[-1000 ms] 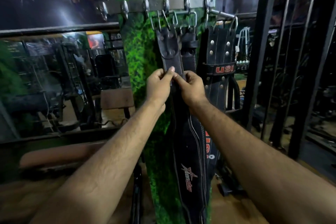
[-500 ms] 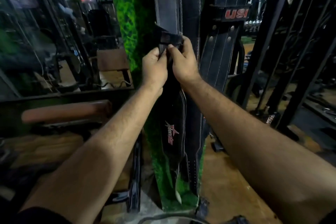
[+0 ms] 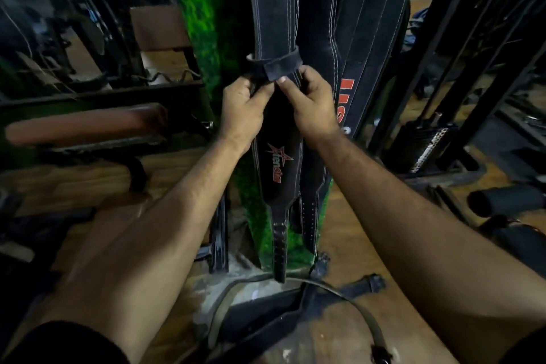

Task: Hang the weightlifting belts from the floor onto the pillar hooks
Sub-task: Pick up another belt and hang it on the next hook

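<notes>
Lower now, both my left hand [image 3: 242, 109] and right hand [image 3: 310, 103] pinch the loop [image 3: 276, 66] just above them on the vertically hanging belt [image 3: 273, 9].

Three hanging belts [image 3: 274, 9], two hands [image 3: 242, 109]

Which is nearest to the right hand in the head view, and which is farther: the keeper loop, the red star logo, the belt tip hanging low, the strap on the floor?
From the right hand:
1. Keeper loop, pinched at its fingertips, just above.
2. Red star logo, below and left, on the same belt.
3. Belt tip, hanging low near the pillar's foot.
4. Floor strap, lowest, curving across the floor.
</notes>
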Demonstrator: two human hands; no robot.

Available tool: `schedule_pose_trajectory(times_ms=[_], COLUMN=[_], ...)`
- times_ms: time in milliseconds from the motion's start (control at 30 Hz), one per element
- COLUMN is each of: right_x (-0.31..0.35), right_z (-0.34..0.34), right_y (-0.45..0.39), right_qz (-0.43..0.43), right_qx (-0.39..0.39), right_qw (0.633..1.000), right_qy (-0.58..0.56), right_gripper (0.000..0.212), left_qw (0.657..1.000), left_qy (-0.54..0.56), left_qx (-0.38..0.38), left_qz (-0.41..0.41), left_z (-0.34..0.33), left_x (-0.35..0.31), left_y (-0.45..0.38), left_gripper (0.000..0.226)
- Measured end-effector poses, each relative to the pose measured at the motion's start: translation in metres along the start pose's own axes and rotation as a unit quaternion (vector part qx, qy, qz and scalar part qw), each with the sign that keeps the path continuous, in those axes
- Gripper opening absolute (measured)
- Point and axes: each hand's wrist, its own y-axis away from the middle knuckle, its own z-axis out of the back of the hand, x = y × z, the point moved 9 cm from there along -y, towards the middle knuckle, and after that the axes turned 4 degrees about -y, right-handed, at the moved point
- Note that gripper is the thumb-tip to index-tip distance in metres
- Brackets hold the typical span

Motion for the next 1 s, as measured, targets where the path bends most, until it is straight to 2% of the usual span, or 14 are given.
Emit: schedule_pose_trajectory(times_ms=[133, 267, 367, 633, 733, 800, 833, 900, 933, 1000], right_x=[-0.049, -0.087, -0.117, -0.225, -0.259, -0.288, -0.302, -0.326, -0.335, -0.345], right_z=[0.013, 0.022, 0.026, 0.049, 0.057, 0.06, 0.061, 0.069, 0.073, 0.078], right_y=[0.026, 0.05, 0.07, 0.147, 0.17, 0.188, 0.201, 0.227, 0.237, 0.249], right_qz=[-0.109, -0.15, -0.168, -0.251, -0.278, -0.313, -0.331, -0.361, -0.362, -0.368], right_qx=[-0.012, -0.024, -0.025, -0.046, -0.065, -0.067, -0.064, -0.072, -0.079, -0.091], right_qw=[0.992, 0.986, 0.983, 0.964, 0.956, 0.946, 0.94, 0.93, 0.929, 0.925], right_qy=[-0.06, -0.071, -0.072, -0.081, -0.069, -0.054, -0.045, -0.008, -0.002, 0.004], right_gripper=[0.022, 0.019, 0.01, 0.011, 0.012, 0.009, 0.011, 0.04, 0.048, 0.047], left_qw=[0.997, 0.994, 0.992, 0.978, 0.974, 0.962, 0.953, 0.944, 0.944, 0.942], left_qy=[0.043, 0.047, 0.014, -0.035, -0.064, -0.107, -0.135, -0.17, -0.171, -0.176], left_qx=[0.02, 0.028, 0.055, 0.092, 0.091, 0.105, 0.116, 0.122, 0.116, 0.113], left_qz=[0.067, 0.099, 0.113, 0.185, 0.199, 0.229, 0.243, 0.256, 0.258, 0.263], left_z=[-0.008, -0.01, -0.013, -0.021, -0.023, -0.025, -0.027, -0.029, -0.029, -0.031], left_x=[0.043, 0.081, 0.108, 0.217, 0.255, 0.284, 0.3, 0.327, 0.335, 0.349], left_y=[0.027, 0.047, 0.061, 0.122, 0.141, 0.157, 0.169, 0.192, 0.201, 0.212], left_gripper=[0.016, 0.018, 0.021, 0.025, 0.021, 0.011, 0.012, 0.037, 0.044, 0.051])
